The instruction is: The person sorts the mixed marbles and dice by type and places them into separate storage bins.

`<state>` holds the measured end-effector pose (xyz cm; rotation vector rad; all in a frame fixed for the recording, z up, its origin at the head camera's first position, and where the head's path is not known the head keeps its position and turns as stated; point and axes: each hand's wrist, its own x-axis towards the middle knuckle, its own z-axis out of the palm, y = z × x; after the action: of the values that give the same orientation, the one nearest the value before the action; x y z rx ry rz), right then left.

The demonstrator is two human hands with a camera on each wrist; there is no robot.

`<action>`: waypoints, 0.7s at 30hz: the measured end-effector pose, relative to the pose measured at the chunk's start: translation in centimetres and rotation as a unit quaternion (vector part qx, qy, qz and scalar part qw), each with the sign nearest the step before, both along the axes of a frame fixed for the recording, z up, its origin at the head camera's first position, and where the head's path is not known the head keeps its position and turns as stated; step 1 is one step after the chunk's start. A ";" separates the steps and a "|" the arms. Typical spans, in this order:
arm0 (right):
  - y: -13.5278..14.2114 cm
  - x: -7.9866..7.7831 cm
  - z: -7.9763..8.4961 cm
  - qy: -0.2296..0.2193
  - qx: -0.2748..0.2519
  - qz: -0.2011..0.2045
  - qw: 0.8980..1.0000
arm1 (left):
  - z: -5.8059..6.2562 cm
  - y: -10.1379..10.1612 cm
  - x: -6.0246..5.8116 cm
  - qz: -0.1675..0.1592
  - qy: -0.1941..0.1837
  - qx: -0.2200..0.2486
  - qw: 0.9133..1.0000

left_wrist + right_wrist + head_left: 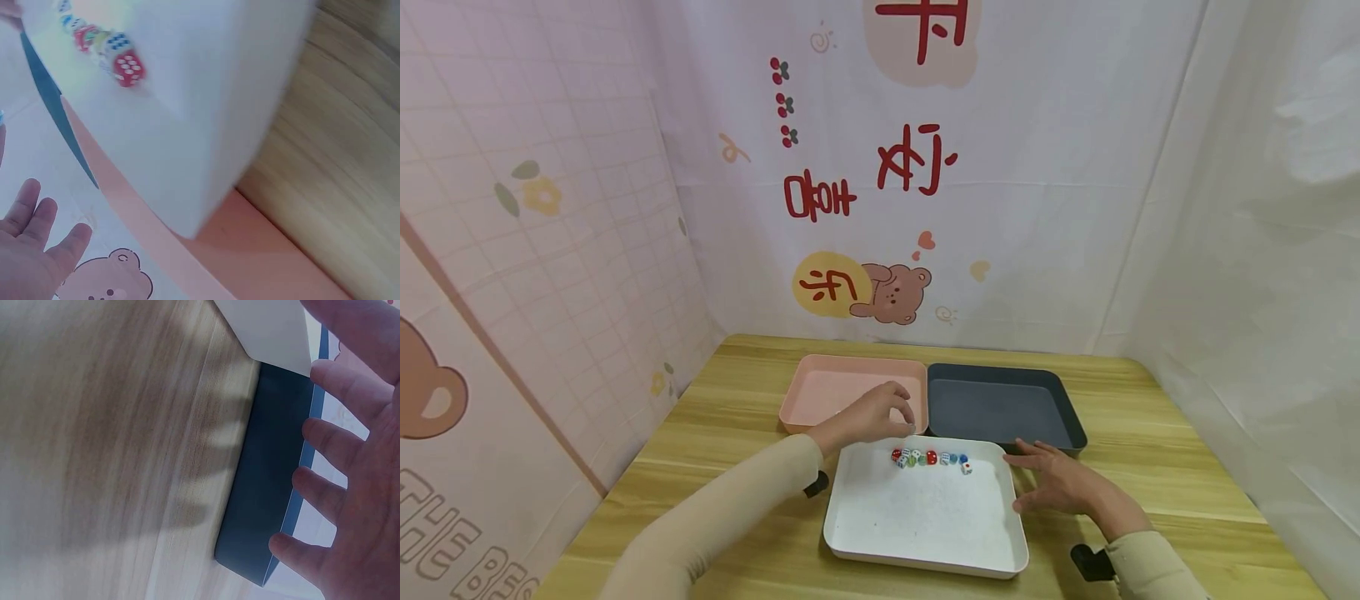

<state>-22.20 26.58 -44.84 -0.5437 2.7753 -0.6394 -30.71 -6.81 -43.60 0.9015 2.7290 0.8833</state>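
My left hand (877, 414) is over the front right corner of the pink tray (856, 364), thumb and forefinger pinched together. A small bluish die (1, 117) shows at its fingertips, mostly cut off by the left wrist view's edge. Several dice (931, 457), red, white, green and blue, lie in a loose row along the far side of the white tray (925, 517). Fingers spread, my right hand (1058, 481) rests at that tray's right rim, its fingertips close to the dark tray's near edge.
The dark blue-grey tray (1000, 407) stands beside the pink one, behind the white tray. All three are on a wood-grain table (737, 400). Printed white cloth (1015, 250) hangs behind the table and at both sides.
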 end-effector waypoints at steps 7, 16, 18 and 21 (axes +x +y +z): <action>0.0 0.0 -0.1 0.000 0.002 -0.001 1.000 | 0.6 1.5 -1.2 0.057 -0.056 0.110 0.991; 0.1 0.0 -0.2 0.002 0.006 0.000 1.000 | 1.5 3.9 -2.1 0.077 -0.081 0.175 0.978; 0.0 -0.1 -0.2 0.004 0.007 0.000 1.000 | 1.4 4.7 -2.2 0.084 -0.081 0.171 0.978; 0.0 0.0 -0.2 0.003 0.008 -0.002 1.000 | 1.0 5.8 -2.2 0.087 -0.079 0.175 0.978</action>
<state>-22.24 26.59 -45.04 -0.5383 2.7854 -0.6181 -32.94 -1.04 -42.60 0.6132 2.5875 1.4352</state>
